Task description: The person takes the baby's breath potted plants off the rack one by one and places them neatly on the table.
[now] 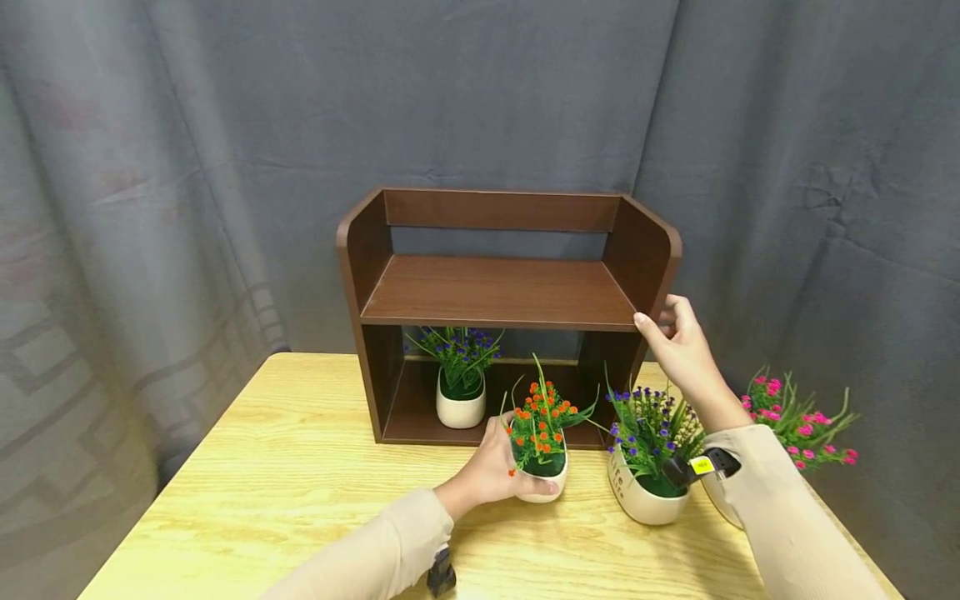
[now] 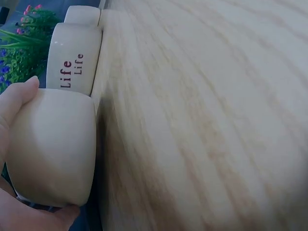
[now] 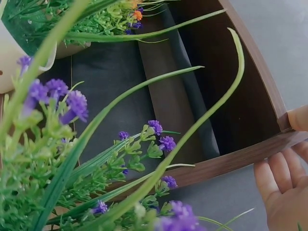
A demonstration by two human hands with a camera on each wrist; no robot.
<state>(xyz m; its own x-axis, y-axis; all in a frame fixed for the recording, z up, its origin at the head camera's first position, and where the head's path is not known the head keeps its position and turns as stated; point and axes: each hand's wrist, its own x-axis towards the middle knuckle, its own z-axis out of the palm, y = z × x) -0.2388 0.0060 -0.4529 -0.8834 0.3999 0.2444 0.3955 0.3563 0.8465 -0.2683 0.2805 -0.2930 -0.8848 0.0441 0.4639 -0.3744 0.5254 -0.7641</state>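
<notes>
My left hand (image 1: 489, 468) grips a white pot of orange artificial flowers (image 1: 543, 423) in front of the shelf's lower opening. The left wrist view shows its thumb and fingers around the smooth pot wall (image 2: 54, 144), close over the table. With my right hand (image 1: 688, 354) I hold the right side panel of the brown two-tier wooden shelf (image 1: 495, 287), thumb on the front edge and fingers around the outer side. In the right wrist view, the fingers (image 3: 274, 178) curl behind that panel. A purple-flowered pot (image 1: 461, 408) stands inside the lower tier, toward the left.
Below my right forearm stands another purple-flowered pot (image 1: 651, 500) with "Life" lettering. Beside it, partly behind the sleeve, is a pink-flowered plant (image 1: 802, 425). The light wooden table (image 1: 300, 467) backs onto a grey curtain (image 1: 510, 92).
</notes>
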